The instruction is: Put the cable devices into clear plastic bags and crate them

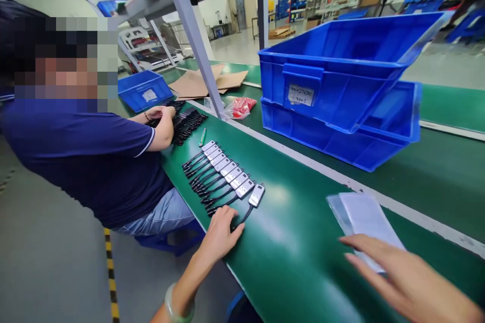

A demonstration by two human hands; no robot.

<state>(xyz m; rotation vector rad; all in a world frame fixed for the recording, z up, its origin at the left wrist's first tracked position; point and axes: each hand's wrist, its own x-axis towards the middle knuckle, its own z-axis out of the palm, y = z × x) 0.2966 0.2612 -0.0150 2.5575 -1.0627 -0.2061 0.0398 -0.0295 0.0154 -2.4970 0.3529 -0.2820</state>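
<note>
My left hand (222, 232) rests low over the green table by the nearest grey-white adapter box (256, 196). Its thumb and fingers are apart around the end of that box's short black cable (247, 214), whose tip is partly hidden by the hand. Just beyond it, several similar adapters (227, 166) lie in a slanted row, cables pointing left. My right hand (401, 272), slightly blurred, is over the near end of a stack of clear plastic bags (367, 217). Its fingers are stretched out and apart, with nothing visible between them.
A seated co-worker (87, 156) handles a pile of black cables (189, 126) at left. A green cutter-like tool (202, 136) lies near the row. Two stacked blue bins (303, 121), a red bag (243, 107), cardboard sheets (231, 79) and a slanted metal post (193, 35) stand beyond.
</note>
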